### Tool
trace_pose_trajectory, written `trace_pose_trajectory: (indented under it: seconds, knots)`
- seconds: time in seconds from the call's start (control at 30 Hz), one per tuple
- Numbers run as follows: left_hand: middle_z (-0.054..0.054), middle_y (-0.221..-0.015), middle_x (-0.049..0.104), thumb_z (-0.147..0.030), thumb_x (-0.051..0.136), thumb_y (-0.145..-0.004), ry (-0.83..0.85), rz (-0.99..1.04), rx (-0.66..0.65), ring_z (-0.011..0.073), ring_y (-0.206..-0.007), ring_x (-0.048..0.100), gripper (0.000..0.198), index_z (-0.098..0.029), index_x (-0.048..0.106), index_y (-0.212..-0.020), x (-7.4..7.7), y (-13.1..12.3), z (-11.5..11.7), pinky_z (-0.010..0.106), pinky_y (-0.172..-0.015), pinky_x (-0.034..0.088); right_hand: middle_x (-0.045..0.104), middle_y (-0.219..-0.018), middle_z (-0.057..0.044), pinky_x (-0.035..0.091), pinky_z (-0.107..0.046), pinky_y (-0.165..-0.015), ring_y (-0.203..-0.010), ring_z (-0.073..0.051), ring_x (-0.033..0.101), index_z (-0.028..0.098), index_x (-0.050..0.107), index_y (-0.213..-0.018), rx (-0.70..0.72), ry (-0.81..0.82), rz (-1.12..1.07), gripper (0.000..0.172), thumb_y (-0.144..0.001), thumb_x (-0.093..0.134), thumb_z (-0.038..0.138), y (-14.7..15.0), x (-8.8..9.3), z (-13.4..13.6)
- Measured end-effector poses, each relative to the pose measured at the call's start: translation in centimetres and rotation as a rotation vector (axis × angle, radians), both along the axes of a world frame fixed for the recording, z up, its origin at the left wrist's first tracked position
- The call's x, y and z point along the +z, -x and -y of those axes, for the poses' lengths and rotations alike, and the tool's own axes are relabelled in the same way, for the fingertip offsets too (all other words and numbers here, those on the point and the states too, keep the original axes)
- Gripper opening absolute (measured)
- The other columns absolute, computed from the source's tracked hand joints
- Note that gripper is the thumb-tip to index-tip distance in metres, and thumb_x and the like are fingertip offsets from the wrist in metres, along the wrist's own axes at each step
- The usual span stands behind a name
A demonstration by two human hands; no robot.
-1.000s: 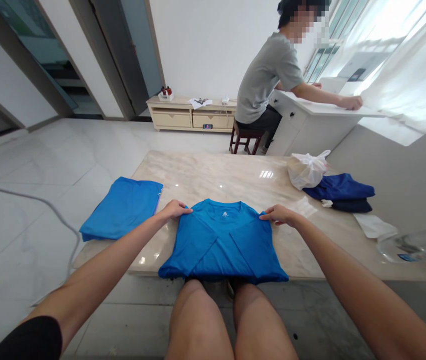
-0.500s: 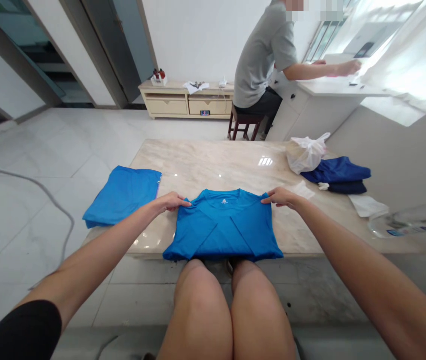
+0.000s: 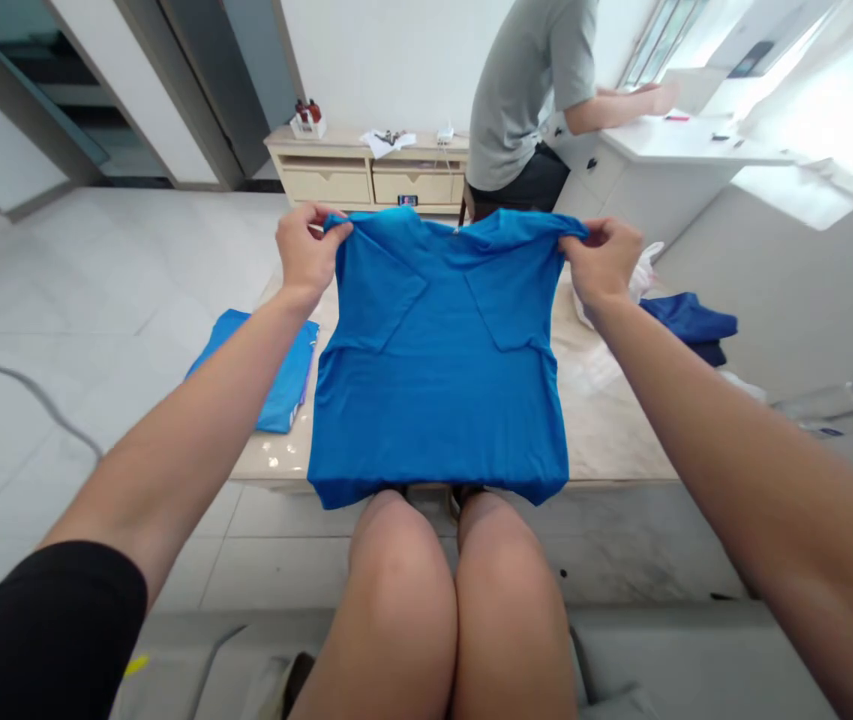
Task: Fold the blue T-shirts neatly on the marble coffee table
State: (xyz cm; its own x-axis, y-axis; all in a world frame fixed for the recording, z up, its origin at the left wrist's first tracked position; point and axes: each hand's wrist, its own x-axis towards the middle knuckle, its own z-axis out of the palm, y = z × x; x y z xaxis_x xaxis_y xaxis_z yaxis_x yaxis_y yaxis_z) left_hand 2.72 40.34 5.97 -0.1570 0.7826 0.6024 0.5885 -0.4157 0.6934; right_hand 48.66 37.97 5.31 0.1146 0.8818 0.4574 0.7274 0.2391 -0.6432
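Note:
A blue T-shirt (image 3: 441,380) is stretched between my hands, its sleeves folded inward and its collar end raised. My left hand (image 3: 310,250) pinches the upper left shoulder corner. At the upper right corner, my right hand (image 3: 602,258) is closed on the fabric in the same way. The shirt's lower end hangs at the near edge of the marble-topped table (image 3: 613,430), just above my knees. Left of it lies a folded blue garment (image 3: 287,385), partly covered by my left forearm.
On the table's right are a white plastic bag (image 3: 645,272), dark blue folded cloth (image 3: 692,318) and a clear bottle (image 3: 823,408). Beyond the table stands a low cream cabinet (image 3: 332,183). A person in a grey shirt (image 3: 527,100) sits at a white desk (image 3: 666,140).
Both my hands have risen and moved away from me, lifting the shirt's collar end off the table. The seated person's arm has drawn back over the desk.

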Motion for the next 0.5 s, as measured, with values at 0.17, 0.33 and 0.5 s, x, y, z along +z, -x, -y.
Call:
trace_pose_trajectory:
  seconds: [0.17, 0.33, 0.5]
  knots:
    - [0.000, -0.100, 0.078, -0.028, 0.082, -0.092, -0.019, -0.104, -0.044, 0.0132, -0.085, 0.066, 0.018, -0.015, 0.078, -0.104, 0.6, 0.6, 3.6, 0.030, -0.086, 0.052, 0.079, -0.114, -0.011, 0.054, -0.045, -0.106, -0.115, -0.028, 0.067, 0.018, 0.073, -0.125, -0.054, -0.052, -0.073, 0.025, -0.103, 0.067, 0.029, 0.3, 0.7, 4.0]
    - [-0.004, -0.079, 0.071, -0.020, 0.086, -0.084, 0.241, -0.076, 0.012, 0.0134, -0.070, 0.058, 0.012, -0.019, 0.077, -0.092, -6.7, 0.6, 5.5, 0.030, -0.074, 0.051, 0.080, -0.100, -0.010, 0.056, -0.038, -0.092, -0.096, -0.023, 0.073, 0.013, 0.078, -0.105, -0.140, 0.112, -0.081, 0.015, -0.093, 0.078, 0.023, 1.0, -4.5, 6.2]
    - [-0.004, -0.082, 0.070, -0.020, 0.084, -0.089, 0.410, -0.032, 0.126, 0.0121, -0.072, 0.058, 0.011, -0.018, 0.073, -0.093, -11.3, -0.6, 0.0, 0.030, -0.078, 0.052, 0.080, -0.093, -0.008, 0.056, -0.034, -0.088, -0.090, -0.022, 0.072, 0.012, 0.081, -0.101, -0.281, 0.242, -0.066, 0.017, -0.085, 0.083, 0.016, 1.8, -8.6, 1.7]
